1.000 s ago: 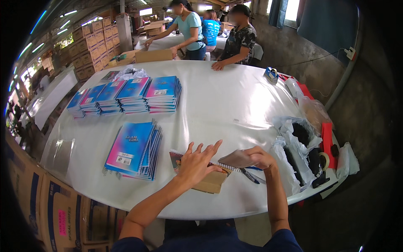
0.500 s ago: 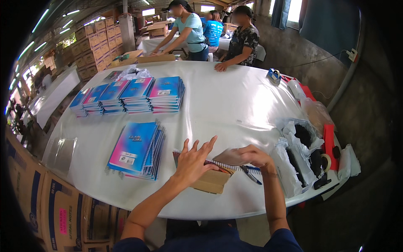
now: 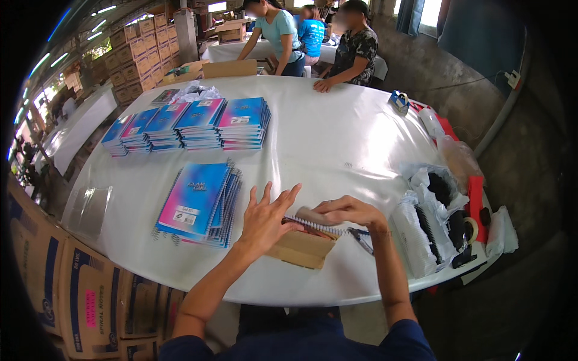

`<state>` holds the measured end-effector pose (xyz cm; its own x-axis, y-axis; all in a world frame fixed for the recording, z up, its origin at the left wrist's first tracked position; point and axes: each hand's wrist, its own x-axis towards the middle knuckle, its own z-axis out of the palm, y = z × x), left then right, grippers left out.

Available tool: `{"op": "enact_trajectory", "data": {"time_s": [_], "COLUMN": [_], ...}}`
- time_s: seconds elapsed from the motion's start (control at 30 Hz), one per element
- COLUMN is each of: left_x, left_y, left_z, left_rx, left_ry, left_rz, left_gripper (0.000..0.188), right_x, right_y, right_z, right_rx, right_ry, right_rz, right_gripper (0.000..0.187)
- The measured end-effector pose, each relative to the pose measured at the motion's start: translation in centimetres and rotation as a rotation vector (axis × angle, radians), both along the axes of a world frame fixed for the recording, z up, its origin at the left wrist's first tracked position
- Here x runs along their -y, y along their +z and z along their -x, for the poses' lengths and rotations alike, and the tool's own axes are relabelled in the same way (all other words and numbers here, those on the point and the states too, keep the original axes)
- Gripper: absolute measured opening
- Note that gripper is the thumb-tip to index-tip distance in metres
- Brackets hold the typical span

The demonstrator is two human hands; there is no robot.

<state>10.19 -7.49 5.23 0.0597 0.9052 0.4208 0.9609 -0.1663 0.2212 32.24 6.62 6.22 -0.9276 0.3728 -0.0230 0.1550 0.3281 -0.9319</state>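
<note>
A brown cardboard box piece (image 3: 304, 248) lies on the table in front of me, with a notebook (image 3: 288, 224) at its far edge, mostly behind my hand. Along the notebook's edge runs a wire coil (image 3: 331, 229), its tail reaching right under my right wrist. My left hand (image 3: 265, 219) has its fingers spread, the thumb resting on the notebook. My right hand (image 3: 352, 213) is closed around a blurred, rounded grey-brown piece (image 3: 311, 216) against the coil. A dark slim tool with blue (image 3: 363, 242), its kind unclear, lies beside my right wrist.
A pile of blue-pink spiral notebooks (image 3: 192, 198) sits left, with several stacks (image 3: 241, 123) beyond. At right are paper-wrapped black coils (image 3: 424, 231), a tape roll (image 3: 471, 231) and a tape dispenser (image 3: 398, 102). Cartons (image 3: 90, 295) stand lower left. People work across the table.
My right hand has moved left along the coil with the grey-brown piece. My left hand stays at the notebook. The view has shifted slightly, and a person at the back bends lower.
</note>
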Motion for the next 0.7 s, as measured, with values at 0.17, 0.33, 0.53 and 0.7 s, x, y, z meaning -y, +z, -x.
{"op": "enact_trajectory", "data": {"time_s": [0.17,0.33,0.53,0.7], "left_x": [0.3,0.4,0.4,0.5], "left_y": [0.1,0.0,-0.2,-0.1], "left_z": [0.7,1.1,1.4,0.8], "left_rx": [0.029,0.043,0.081,0.109], "left_ry": [0.037,0.062,0.105,0.094], "left_rz": [0.000,-0.028,-0.060,-0.084], "left_gripper": [0.095,0.097,0.098,0.099], "right_x": [-1.0,-0.9,-0.6,-2.9], "right_y": [-0.3,0.2,2.5,-1.0], "right_z": [1.1,1.6,3.0,2.2], "right_rx": [0.079,0.139,0.171,0.068], "right_ry": [-0.027,-0.062,0.033,0.032], "right_rz": [0.015,0.102,-0.156,0.127], "right_gripper": [0.045,0.050,0.055,0.052]}}
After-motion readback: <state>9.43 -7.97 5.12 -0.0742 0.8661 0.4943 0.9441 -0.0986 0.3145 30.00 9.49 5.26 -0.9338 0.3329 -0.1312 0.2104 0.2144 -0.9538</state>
